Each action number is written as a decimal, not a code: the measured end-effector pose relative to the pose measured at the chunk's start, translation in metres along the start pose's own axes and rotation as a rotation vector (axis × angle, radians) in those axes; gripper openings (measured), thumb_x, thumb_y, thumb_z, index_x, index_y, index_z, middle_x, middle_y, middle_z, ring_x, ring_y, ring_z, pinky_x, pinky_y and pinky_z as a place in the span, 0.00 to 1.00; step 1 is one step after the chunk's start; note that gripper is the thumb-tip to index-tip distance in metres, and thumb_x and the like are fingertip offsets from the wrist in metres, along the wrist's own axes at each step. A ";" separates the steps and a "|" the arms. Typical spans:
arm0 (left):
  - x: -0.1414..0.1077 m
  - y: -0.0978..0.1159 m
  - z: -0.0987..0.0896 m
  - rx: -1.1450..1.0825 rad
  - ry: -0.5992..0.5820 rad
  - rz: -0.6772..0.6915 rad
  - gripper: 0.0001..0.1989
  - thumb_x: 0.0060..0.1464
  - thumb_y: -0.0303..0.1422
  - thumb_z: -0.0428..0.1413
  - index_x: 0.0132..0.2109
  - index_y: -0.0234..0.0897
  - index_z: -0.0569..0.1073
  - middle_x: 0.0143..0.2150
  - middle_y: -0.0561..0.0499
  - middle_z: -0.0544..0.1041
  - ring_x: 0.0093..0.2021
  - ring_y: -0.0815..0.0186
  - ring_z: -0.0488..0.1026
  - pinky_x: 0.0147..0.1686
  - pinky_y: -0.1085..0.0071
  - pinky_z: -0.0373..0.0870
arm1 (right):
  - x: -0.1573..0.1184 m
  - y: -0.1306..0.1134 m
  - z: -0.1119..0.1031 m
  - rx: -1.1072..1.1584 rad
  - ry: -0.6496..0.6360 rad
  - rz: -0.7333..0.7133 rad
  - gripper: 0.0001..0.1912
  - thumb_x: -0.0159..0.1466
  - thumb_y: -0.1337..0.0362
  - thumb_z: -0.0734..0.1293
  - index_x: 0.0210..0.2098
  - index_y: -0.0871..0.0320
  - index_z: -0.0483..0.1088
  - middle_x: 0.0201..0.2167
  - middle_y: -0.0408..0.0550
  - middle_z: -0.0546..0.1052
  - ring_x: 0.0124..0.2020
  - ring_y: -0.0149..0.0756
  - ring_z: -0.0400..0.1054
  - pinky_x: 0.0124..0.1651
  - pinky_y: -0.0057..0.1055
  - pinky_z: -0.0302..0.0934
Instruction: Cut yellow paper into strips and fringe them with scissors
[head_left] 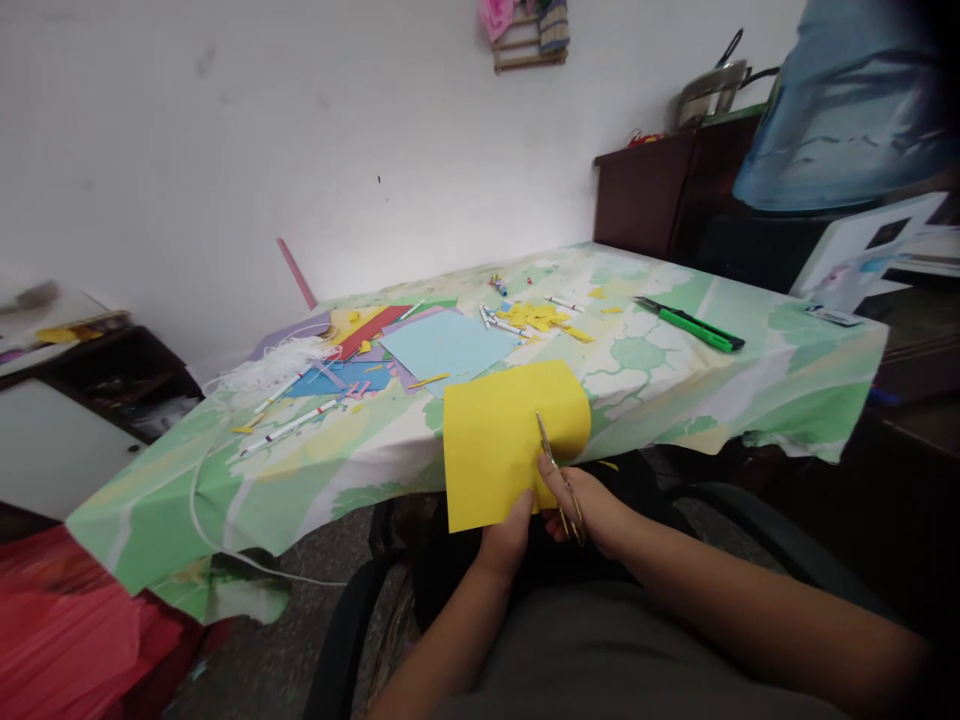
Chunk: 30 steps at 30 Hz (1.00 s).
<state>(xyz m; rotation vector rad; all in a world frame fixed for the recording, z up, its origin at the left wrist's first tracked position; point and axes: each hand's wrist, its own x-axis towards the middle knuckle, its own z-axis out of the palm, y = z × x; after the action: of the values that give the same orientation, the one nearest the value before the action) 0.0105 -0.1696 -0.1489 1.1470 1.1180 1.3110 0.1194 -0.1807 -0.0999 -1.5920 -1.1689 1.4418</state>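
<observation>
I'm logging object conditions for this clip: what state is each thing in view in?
Yellow sheet: gripped by the left hand, curled on its right side
Scissors: in the right hand, a blade over the sheet
White string: tangled, one strand hanging down
Yellow scraps: cut small, heaped
Light blue sheet: lying flat
Green cutter: lying down, blade position unclear

From my remote view, a large blue water jug (pixel 847 120) filled the upper right, near a pot (pixel 705 98) on a dark cabinet (pixel 645 195). I saw a small wooden rack (pixel 529 62) on the wall (pixel 300 130) at top centre and red plastic (pixel 75 625) at lower left.
</observation>
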 end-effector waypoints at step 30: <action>-0.009 0.007 0.004 0.044 0.019 -0.012 0.16 0.43 0.31 0.52 0.43 0.35 0.70 0.49 0.47 0.69 0.52 0.60 0.62 0.55 0.63 0.51 | 0.004 0.013 -0.005 -0.268 0.092 -0.099 0.23 0.53 0.44 0.56 0.25 0.60 0.61 0.10 0.40 0.64 0.10 0.27 0.60 0.10 0.22 0.53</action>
<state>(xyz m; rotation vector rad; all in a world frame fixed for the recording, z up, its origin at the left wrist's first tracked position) 0.0137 -0.1786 -0.1420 1.1606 1.1707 1.2962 0.1262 -0.1810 -0.1128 -1.7334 -1.4119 1.1742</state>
